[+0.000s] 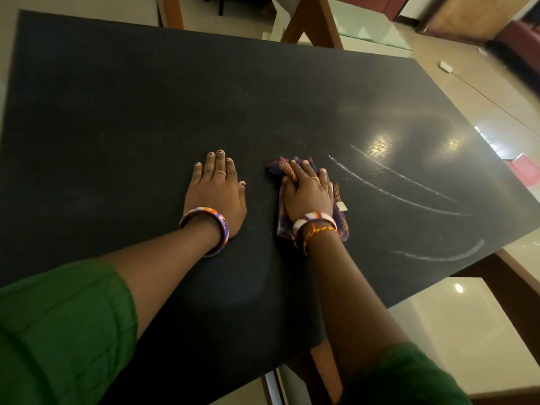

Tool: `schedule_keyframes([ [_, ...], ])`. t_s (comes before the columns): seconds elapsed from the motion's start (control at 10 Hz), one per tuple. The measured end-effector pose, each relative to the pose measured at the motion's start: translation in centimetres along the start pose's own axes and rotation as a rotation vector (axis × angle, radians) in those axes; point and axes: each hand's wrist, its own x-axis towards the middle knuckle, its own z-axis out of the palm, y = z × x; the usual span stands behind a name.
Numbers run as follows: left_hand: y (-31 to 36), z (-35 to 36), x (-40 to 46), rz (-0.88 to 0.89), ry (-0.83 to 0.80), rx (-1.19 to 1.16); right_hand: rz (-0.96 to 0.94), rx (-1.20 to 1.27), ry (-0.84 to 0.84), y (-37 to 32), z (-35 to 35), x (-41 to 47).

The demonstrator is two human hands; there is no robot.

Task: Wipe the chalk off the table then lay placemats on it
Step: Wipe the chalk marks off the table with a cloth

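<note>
The right hand (306, 194) presses flat, fingers spread, on a soft, light patterned cloth (340, 222) that likely bunches unless palm-pinned, while the left hand (216, 194) rests flat on the black table (117, 112) and curved chalk lines (409, 188) remain.

place: home dining or living room | cues: dark table (146, 97), glossy tiled floor (467, 331) at 4 o'clock, maroon sofa (517, 39) at 2 o'clock

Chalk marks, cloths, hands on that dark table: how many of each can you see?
Chalk marks: 3 curved streaks, all right of the cloth
Cloth: 1, under the right hand
Hands: 2, the left hand flat on the table
Placemats: 0
Total: 6
</note>
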Motion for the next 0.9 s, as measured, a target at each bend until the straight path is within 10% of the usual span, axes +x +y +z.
schedule_keyframes([
  [0.2,0.0,0.0,0.0,-0.002,-0.001,-0.007,0.047,-0.114,0.012,1.9,0.0,-10.4],
  [0.9,0.1,-0.3,0.0,0.006,-0.010,-0.005,0.066,-0.045,0.020,0.5,-0.5,-2.2],
])
